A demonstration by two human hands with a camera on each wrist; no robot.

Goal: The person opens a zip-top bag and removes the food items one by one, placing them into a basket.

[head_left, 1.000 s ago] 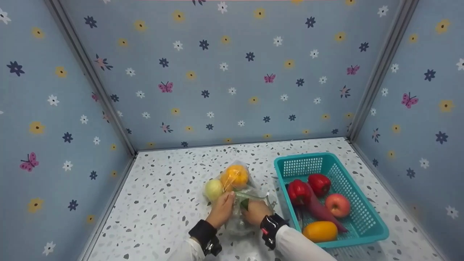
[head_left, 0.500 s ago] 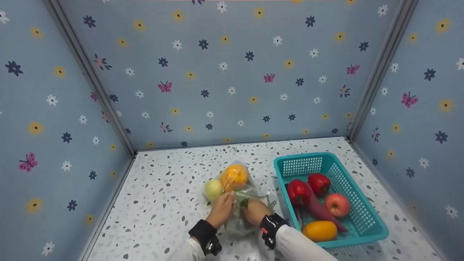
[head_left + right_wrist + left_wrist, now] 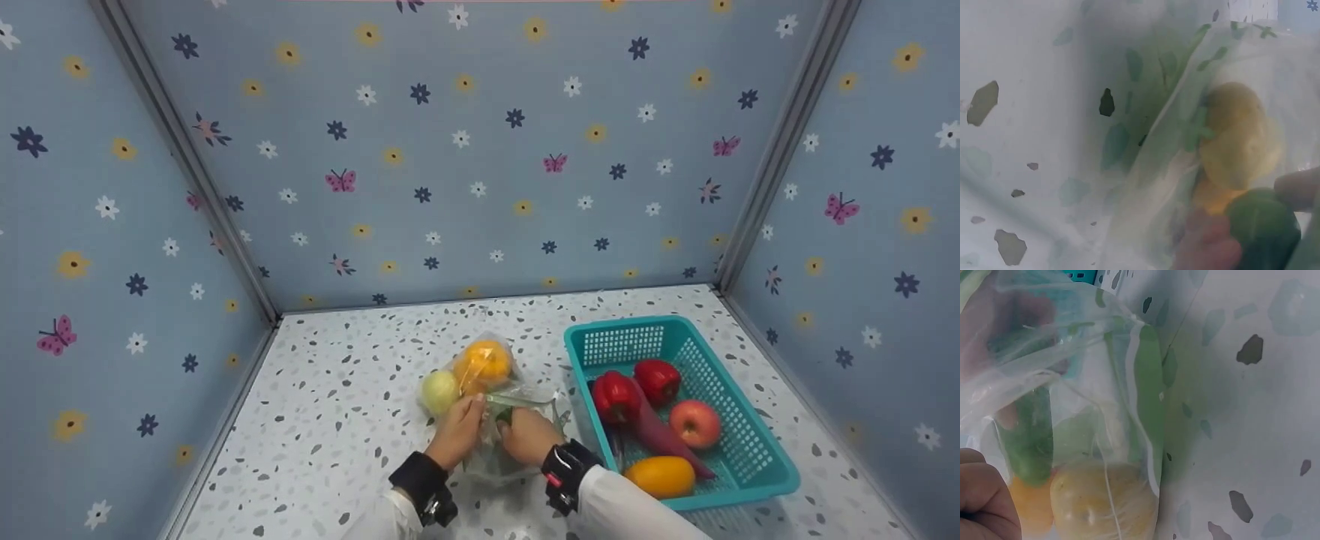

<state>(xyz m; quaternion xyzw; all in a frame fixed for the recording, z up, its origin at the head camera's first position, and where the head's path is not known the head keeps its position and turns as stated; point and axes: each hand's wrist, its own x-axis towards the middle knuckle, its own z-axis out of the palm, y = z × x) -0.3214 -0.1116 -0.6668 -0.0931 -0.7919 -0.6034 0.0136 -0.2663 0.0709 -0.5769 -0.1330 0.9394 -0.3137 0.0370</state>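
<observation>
A clear plastic bag with green print lies on the table between my hands. My left hand pinches the bag near its mouth. Inside the bag, my right hand grips a dark green cucumber, seen blurred through the plastic; its rounded end points toward the fruit. Farther in lie an orange and a pale yellow round piece, perhaps an onion. A yellow-brown round piece shows through the film in the left wrist view.
At the right stands a turquoise basket. It holds two red bell peppers, an apple, a long purple-red vegetable and a yellow oblong piece. Patterned walls enclose the speckled table.
Very little differs. Both hands stay at the bag, and the right hand with the cucumber has shifted only slightly. The whole view has drifted a little.
</observation>
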